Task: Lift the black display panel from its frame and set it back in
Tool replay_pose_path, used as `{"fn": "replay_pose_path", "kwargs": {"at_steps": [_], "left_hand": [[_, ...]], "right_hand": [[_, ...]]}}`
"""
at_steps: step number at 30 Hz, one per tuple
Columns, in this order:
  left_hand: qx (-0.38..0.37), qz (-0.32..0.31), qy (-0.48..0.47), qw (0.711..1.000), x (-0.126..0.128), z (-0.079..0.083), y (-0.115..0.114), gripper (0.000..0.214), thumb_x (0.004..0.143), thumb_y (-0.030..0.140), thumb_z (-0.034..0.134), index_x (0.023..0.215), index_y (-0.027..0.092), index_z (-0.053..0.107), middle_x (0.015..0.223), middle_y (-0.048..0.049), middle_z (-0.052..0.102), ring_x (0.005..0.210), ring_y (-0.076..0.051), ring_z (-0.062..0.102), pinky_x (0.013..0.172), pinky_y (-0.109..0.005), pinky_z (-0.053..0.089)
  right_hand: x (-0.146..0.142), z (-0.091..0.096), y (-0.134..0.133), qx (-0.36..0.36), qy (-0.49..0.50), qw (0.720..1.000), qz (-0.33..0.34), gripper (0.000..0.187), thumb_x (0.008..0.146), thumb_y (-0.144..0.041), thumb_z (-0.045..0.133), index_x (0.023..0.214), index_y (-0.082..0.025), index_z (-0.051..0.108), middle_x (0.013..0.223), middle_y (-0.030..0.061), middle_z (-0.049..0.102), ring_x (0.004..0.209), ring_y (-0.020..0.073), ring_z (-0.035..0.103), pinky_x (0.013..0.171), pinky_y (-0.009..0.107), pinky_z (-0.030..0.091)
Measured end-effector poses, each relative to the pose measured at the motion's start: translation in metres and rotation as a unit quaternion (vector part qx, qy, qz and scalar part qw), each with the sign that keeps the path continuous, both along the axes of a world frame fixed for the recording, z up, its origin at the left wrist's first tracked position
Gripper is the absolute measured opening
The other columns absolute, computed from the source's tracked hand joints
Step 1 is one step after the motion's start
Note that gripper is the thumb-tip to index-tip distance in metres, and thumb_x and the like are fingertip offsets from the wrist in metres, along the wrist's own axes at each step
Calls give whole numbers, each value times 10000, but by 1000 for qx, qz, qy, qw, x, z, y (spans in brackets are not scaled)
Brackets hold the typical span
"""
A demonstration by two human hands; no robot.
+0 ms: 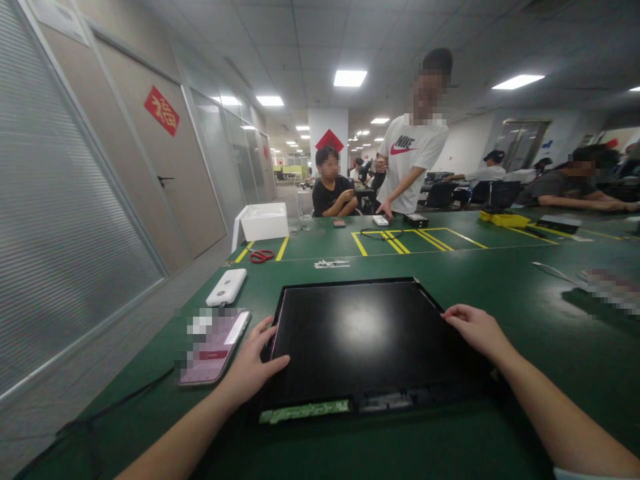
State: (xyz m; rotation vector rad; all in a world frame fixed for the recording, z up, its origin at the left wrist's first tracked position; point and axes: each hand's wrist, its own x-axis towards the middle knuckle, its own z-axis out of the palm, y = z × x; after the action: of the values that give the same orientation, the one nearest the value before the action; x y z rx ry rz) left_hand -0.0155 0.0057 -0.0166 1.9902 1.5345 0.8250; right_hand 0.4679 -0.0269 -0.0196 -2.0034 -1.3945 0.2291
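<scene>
A large black flat screen panel (360, 333) lies face up on the green table (500, 280), with a green circuit strip (305, 412) along its near edge. My left hand (253, 363) rests on the panel's left edge, thumb laid on the surface and fingers along the side. My right hand (475, 328) lies on the panel's right edge, fingers stretched towards the far corner. Neither hand lifts the panel off the table.
A phone (214, 347) and a white power bank (227, 287) lie left of the panel. Red scissors (261, 256), a white box (263, 222) and small screws (331, 264) sit farther back. One person sits and another stands at the table's far side.
</scene>
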Motion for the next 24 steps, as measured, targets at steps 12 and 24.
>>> {"fn": "replay_pose_path", "kwargs": {"at_steps": [12, 24], "left_hand": [[-15, -1, -8, 1000, 2, -2, 1, 605, 673, 403, 675, 1224, 156, 653, 1504, -170, 424, 1384, -373, 394, 1112, -528, 354], [3, -5, 39, 999, 6, -2, 0, 601, 686, 377, 636, 1225, 111, 631, 1490, -207, 419, 1385, -374, 385, 1140, -540, 296]], "right_hand": [[0, 1, 0, -13, 3, 1000, -8, 212, 689, -364, 538, 720, -248, 713, 732, 17, 735, 735, 224, 668, 678, 322, 468], [0, 2, -1, -24, 12, 1000, -9, 209, 685, -359, 540, 725, -250, 713, 754, 21, 736, 764, 233, 664, 699, 330, 462]]}}
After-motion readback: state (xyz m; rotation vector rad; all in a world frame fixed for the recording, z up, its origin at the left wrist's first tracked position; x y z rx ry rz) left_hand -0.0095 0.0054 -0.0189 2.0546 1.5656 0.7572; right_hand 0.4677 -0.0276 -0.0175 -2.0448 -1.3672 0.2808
